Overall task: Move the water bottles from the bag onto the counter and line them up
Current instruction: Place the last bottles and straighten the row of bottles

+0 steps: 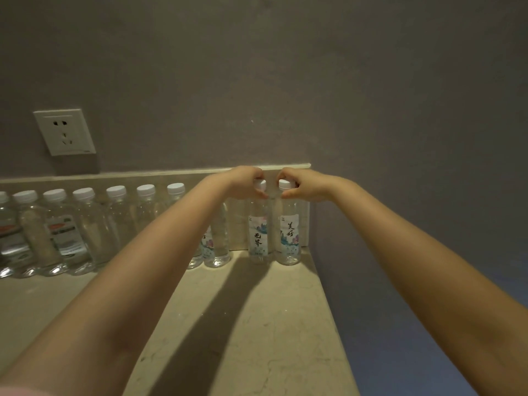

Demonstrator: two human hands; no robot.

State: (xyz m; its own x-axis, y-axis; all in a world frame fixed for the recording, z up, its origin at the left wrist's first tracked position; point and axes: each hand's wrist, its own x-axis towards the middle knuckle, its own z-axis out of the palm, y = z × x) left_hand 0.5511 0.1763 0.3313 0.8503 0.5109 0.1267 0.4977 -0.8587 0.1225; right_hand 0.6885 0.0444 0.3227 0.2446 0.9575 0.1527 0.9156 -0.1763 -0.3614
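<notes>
Along the back of the pale stone counter (257, 324), a row of clear water bottles (85, 230) with white caps stands upright against the low backsplash (160, 178), running from the left edge of the view toward the counter's right end. On the grey wall (285, 81) above the leftmost bottles sits a white power socket (64, 132).

Both bare forearms reach forward from the lower corners and converge at the right end of the row. The left arm crosses in front of several bottles, partly hiding them. The left hand (245, 182) is curled around the neck and cap of the second-to-last bottle (258, 238), fingers closed over the top and thumb pressed just under the cap. The bottle stands upright on the counter, its label with dark brush characters facing the camera.

Just beside it, the right hand (305, 185) mirrors the pose, wrist level and fingers wrapped around the cap of the last bottle (289, 238), thumb pinching below. This bottle also stands upright, at the counter's right end. The two bottles are almost touching, and the knuckles of the two hands nearly meet above them.
</notes>
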